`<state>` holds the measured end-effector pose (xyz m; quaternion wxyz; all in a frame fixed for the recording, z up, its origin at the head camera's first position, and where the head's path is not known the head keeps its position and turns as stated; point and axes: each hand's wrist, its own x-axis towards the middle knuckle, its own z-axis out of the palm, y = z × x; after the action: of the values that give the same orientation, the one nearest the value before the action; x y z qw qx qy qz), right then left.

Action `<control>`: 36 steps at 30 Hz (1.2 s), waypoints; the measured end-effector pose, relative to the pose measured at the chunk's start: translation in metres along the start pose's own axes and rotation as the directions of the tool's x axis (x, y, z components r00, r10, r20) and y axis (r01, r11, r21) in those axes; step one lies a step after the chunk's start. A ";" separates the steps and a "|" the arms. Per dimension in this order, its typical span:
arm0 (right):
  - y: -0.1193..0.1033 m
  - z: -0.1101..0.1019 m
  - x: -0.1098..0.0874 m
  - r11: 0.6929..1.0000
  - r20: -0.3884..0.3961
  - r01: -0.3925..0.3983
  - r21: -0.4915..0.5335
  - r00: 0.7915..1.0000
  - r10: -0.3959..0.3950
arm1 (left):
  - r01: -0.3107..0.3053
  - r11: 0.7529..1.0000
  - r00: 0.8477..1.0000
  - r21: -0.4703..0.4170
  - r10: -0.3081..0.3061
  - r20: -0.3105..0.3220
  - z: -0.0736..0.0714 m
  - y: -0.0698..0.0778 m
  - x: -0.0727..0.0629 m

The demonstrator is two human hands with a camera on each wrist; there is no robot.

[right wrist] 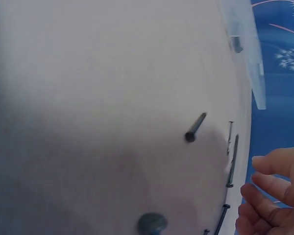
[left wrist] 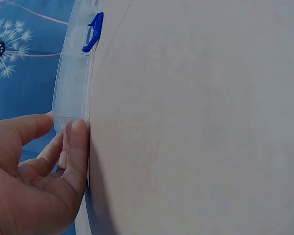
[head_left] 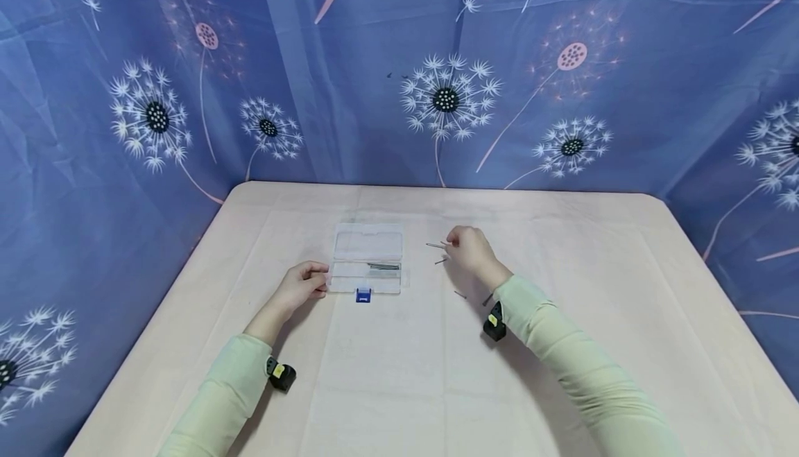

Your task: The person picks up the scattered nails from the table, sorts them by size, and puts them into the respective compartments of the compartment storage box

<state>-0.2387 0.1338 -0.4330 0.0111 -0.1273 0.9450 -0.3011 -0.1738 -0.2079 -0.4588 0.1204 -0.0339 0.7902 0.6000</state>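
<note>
A clear plastic box (head_left: 365,284) lies with its lid (head_left: 368,243) folded back and its blue latch (head_left: 363,296) toward me. Several dark nails (head_left: 383,267) lie together in its rear compartment. My left hand (head_left: 299,285) holds the box's left end; in the left wrist view, the thumb is at the upper edge and a fingertip against the end wall. Right of the box, my right hand (head_left: 471,249) is low over loose nails (head_left: 435,245). The right wrist view shows its bent fingers beside a nail (right wrist: 233,164), with nothing visible between them.
More loose nails lie near my right wrist, one small (head_left: 460,295) and one partly behind the sleeve cuff (head_left: 487,299). A pale cloth covers the table (head_left: 387,374). Blue dandelion-print curtains (head_left: 374,96) hang behind and along both sides.
</note>
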 end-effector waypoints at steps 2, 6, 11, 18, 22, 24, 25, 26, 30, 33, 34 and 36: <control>0.002 0.002 0.001 1.000 0.013 -0.010 -0.026 1.000 0.011 | -0.002 1.000 1.000 0.002 0.002 -0.003 0.000 -0.001 0.000; 0.005 0.004 0.001 0.997 0.030 -0.015 -0.075 0.999 0.017 | -0.005 1.000 1.000 -0.004 0.004 -0.005 0.000 -0.001 0.000; 0.008 0.006 0.001 0.992 0.052 -0.010 -0.123 0.999 0.017 | -0.001 1.000 1.000 -0.015 0.001 0.005 0.001 -0.001 0.000; 0.006 0.006 0.005 0.968 0.085 0.078 -0.237 0.995 -0.059 | -0.002 1.000 1.000 -0.004 0.002 0.006 -0.001 -0.001 0.002; 0.004 0.005 0.007 0.936 0.143 0.141 -0.323 0.985 -0.098 | -0.004 1.000 1.000 -0.004 0.004 0.002 -0.001 -0.002 0.002; 0.003 0.004 0.008 0.912 0.175 0.166 -0.375 0.979 -0.107 | -0.006 1.000 1.000 -0.007 0.006 0.004 -0.001 -0.002 0.002; 0.003 0.004 0.008 0.900 0.188 0.172 -0.400 0.977 -0.103 | -0.007 1.000 1.000 -0.008 0.007 0.007 -0.001 -0.003 0.002; 0.003 0.004 0.009 0.888 0.199 0.180 -0.423 0.975 -0.103 | -0.009 1.000 1.000 -0.008 0.009 0.011 -0.001 -0.003 0.002; 0.004 0.003 0.010 0.892 0.193 0.161 -0.423 0.977 -0.085 | -0.003 1.000 1.000 -0.010 0.003 0.014 0.000 -0.005 0.002; 0.006 0.000 0.010 0.933 0.130 0.116 -0.340 0.989 -0.075 | 0.001 1.000 1.000 -0.011 -0.001 0.011 0.000 -0.005 0.002; 0.007 -0.002 0.011 0.948 0.105 0.100 -0.302 0.992 -0.071 | 0.003 1.000 1.000 -0.012 -0.003 0.009 0.000 -0.004 0.003; 0.008 -0.005 0.011 0.968 0.062 0.085 -0.235 0.995 -0.072 | 0.006 1.000 1.000 -0.010 -0.006 0.010 -0.001 -0.003 0.002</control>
<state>-0.2517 0.1400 -0.4331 0.0090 -0.1730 0.9678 -0.1826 -0.1755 -0.2095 -0.4616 0.1257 -0.0339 0.7863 0.6040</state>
